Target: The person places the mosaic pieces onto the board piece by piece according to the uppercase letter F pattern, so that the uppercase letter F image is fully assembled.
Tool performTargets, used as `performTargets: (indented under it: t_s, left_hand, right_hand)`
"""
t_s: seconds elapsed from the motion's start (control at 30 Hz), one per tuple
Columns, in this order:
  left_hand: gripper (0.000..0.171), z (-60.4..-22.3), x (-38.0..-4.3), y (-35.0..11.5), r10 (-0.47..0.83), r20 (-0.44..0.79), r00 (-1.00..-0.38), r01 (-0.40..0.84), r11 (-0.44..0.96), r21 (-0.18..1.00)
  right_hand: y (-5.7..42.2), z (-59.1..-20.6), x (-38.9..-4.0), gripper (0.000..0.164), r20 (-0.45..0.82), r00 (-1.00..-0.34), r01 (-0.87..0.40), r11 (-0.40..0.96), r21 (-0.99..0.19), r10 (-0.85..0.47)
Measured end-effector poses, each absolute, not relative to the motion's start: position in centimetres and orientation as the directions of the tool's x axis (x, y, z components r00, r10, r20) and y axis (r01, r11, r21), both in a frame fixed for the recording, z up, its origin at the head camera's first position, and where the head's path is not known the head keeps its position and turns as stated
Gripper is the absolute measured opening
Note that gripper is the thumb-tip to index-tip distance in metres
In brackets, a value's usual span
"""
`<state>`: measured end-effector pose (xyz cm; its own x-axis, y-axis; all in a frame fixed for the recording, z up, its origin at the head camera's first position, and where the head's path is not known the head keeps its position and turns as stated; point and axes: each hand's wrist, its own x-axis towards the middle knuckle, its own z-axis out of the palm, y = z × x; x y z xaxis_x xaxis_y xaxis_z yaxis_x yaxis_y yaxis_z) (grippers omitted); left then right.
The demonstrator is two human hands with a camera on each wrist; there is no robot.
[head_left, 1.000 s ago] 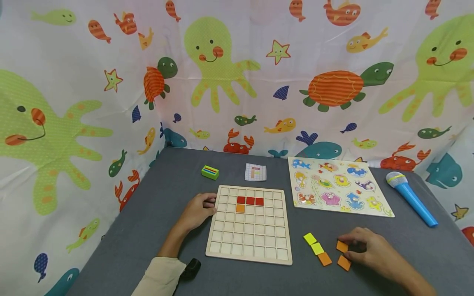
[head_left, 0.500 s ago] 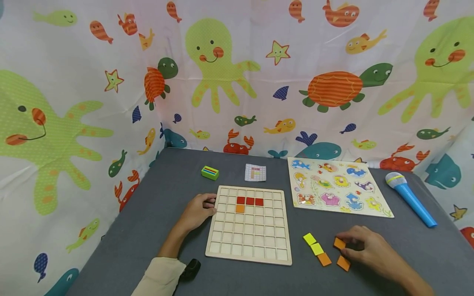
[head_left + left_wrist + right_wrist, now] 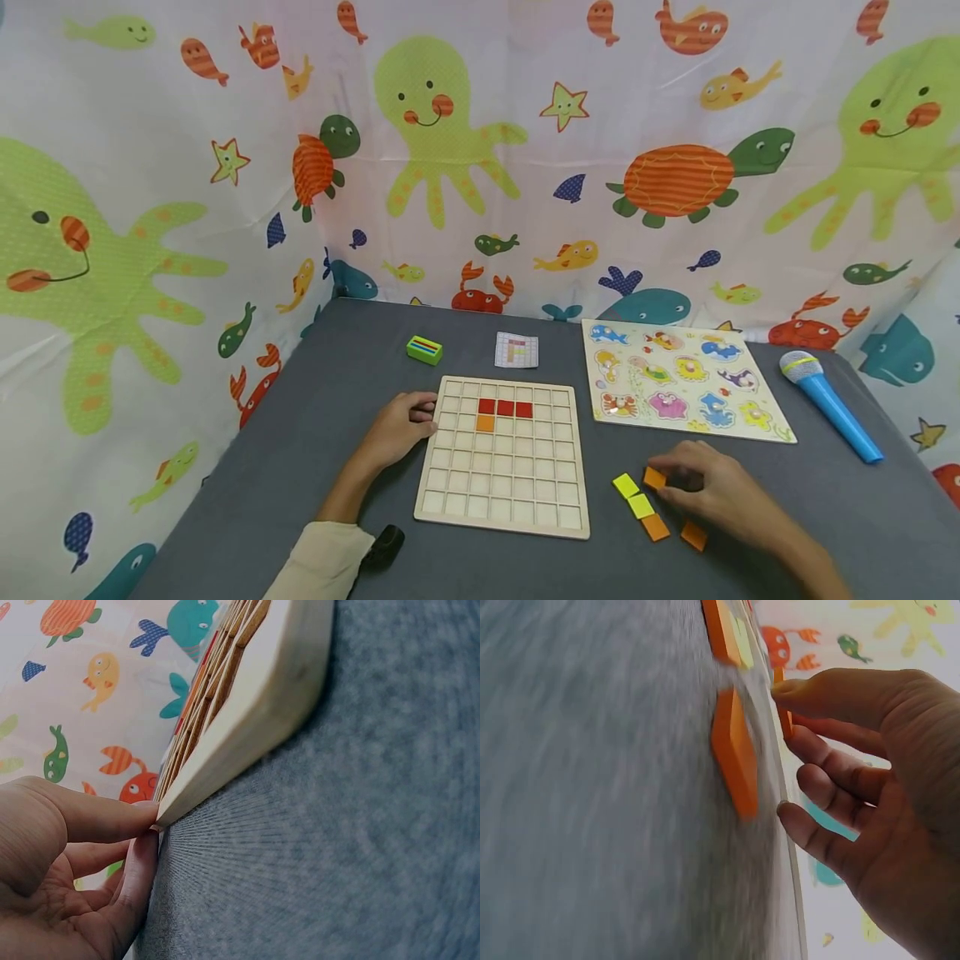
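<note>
Orange tile (image 3: pixel 654 477) pinched between thumb and finger of right hand (image 3: pixel 712 493), remaining fingers bent, off the near right corner of the wooden board (image 3: pixel 504 462). Left hand (image 3: pixel 400 429): thumb and fingers nearly together, pinching board's left edge. Three red tiles (image 3: pixel 506 408) in a row near board's far edge, seated orange tile (image 3: pixel 485 423) below leftmost. Two yellow tiles (image 3: pixel 641 506) beside right hand. Puzzle (image 3: pixel 705 400), microphone (image 3: pixel 834 408) toward worktop's (image 3: pixel 337 350) far right corner; card (image 3: pixel 517 363) near far edge.
</note>
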<state>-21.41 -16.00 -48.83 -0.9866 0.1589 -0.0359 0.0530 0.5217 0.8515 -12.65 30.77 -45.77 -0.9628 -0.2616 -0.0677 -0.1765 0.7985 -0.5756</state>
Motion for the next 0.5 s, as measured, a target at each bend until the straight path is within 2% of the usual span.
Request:
performTargets:
  t_s: [0.1,0.3,0.5]
  left_hand:
    - [0.047,-48.8,-21.4,-16.0,0.157,-0.032,-0.987,0.056,0.523,0.851]
    - [0.047,-48.7,-21.4,-15.9,0.158,-0.028,-0.987,0.059,0.519,0.853]
    - [0.047,-48.8,-21.4,-15.9,0.159,-0.033,-0.987,0.055,0.520,0.853]
  right_hand:
    - [29.6,-45.6,-13.3,0.034,-0.081,-0.958,-0.180,0.795,-0.580,-0.275]
    - [27.4,-45.5,-14.4,0.032,-0.011,-0.940,-0.268,0.759,-0.594,-0.341]
    - [25.0,-45.6,-15.6,0.032,0.006,-0.931,-0.303,0.761,-0.574,-0.366]
